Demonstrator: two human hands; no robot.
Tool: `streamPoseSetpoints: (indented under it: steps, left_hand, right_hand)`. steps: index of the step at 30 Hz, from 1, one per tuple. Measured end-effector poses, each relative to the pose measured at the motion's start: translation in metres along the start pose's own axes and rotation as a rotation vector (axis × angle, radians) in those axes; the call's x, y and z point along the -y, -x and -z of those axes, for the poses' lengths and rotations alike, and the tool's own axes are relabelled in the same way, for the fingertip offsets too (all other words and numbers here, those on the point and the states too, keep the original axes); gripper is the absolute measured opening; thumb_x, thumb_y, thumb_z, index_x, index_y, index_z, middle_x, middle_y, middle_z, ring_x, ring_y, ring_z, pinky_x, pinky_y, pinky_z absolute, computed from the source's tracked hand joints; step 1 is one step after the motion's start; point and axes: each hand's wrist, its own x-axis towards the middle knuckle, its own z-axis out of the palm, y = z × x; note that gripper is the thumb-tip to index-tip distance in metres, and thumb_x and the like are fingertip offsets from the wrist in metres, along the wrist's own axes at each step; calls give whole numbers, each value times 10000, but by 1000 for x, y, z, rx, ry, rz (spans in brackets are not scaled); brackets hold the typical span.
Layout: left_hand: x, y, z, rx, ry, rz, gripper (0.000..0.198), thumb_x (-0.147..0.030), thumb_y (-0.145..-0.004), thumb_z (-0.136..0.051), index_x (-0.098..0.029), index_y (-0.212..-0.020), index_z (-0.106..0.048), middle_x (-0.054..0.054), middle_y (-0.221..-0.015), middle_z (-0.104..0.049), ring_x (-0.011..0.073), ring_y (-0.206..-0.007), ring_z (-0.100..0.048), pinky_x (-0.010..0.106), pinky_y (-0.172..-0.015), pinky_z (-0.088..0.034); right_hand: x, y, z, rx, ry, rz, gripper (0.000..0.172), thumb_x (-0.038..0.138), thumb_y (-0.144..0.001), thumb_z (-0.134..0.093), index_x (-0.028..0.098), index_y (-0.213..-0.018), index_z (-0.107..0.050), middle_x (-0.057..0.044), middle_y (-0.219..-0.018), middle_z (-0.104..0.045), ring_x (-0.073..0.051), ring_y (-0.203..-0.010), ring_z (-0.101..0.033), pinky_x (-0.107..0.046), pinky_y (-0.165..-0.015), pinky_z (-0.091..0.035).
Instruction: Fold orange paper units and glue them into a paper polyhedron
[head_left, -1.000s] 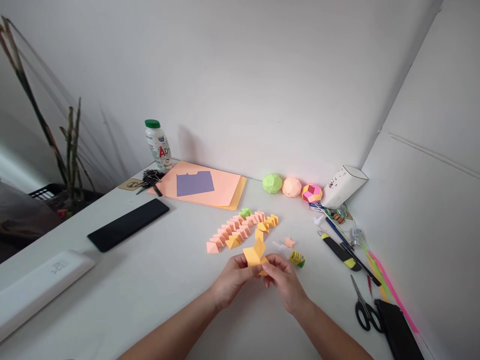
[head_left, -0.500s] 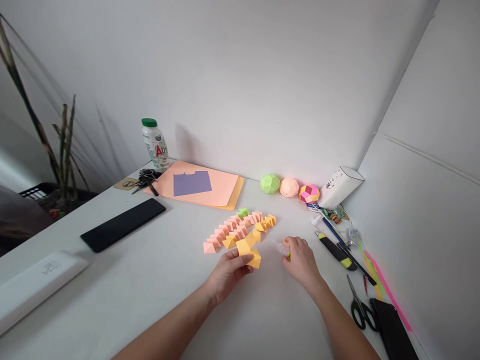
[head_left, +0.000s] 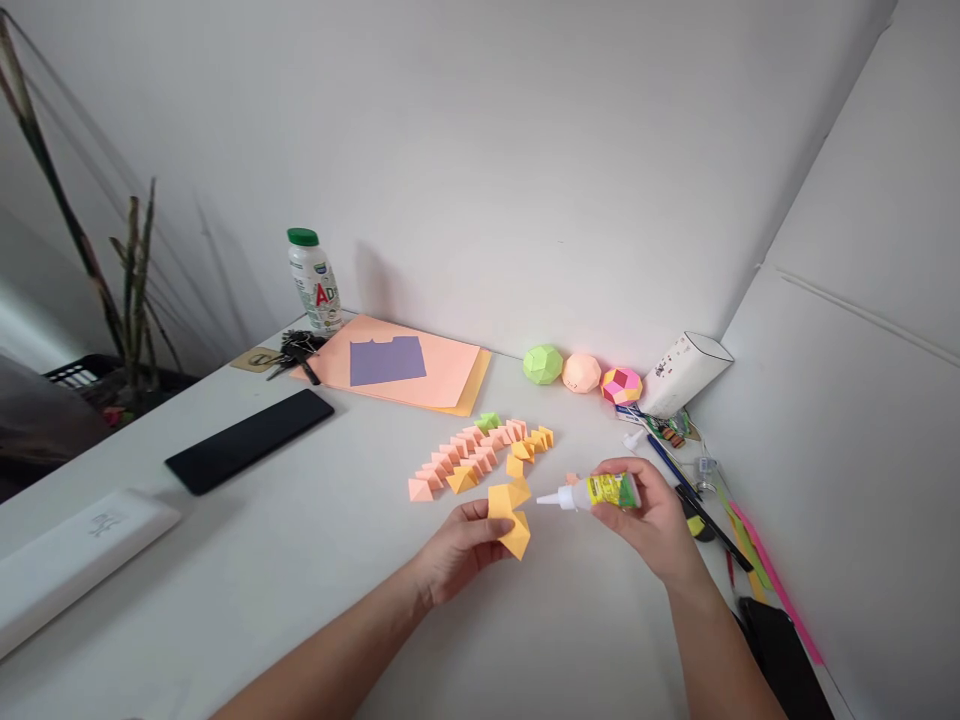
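My left hand (head_left: 466, 548) pinches a folded orange paper piece (head_left: 504, 502) between thumb and fingers. In my right hand (head_left: 654, 512) is a glue bottle (head_left: 606, 490) with a yellow and green label. It lies nearly level, and its white nozzle points left, close to the paper but apart from it. Just beyond, several folded pink paper pieces (head_left: 454, 455) stand in rows with several orange pieces (head_left: 523, 450) and a green piece (head_left: 487, 422).
Green, pink and multicoloured paper balls (head_left: 543, 365) line the wall. Pink and orange sheets (head_left: 450, 375) lie at the back. A black flat object (head_left: 251, 440) and a white case (head_left: 82, 565) are on the left. Pens (head_left: 671, 465), a cutter (head_left: 699, 525) and a phone (head_left: 784, 635) lie right.
My right hand has turned the glue bottle level, showing its label, with the nozzle toward the paper. My left hand has shifted slightly right and tilted the orange paper piece.
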Motion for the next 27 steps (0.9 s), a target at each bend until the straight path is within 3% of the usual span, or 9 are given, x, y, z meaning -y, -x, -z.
streamPoseSetpoints:
  steps: [5,13,27]
  left_hand:
    - [1,2,-1,62,-10,48,100,-176,-694,-674,-129,-782,-682,54,-753,-646,170,-721,-593,323,-739,-456]
    - [3,3,-3,137,-36,78,164,-165,-661,-683,-121,-819,-685,50,-742,-638,170,-701,-589,310,-710,-432]
    - [4,3,-4,100,-88,50,133,-144,-608,-683,-112,-736,-697,60,-699,-650,171,-683,-554,297,-690,-417]
  right_hand:
    - [11,10,-10,-5,-183,61,284,338,-763,-662,238,-988,-522,-43,-930,-578,-170,-798,-563,-258,-666,-483]
    - [11,25,-21,37,-66,113,336,333,-800,-621,253,-1099,-488,-48,-953,-547,-195,-874,-541,-285,-732,-472]
    - [16,27,-28,-2,-7,155,317,333,-754,-666,244,-1028,-534,-49,-901,-561,-209,-835,-545,-365,-785,-472]
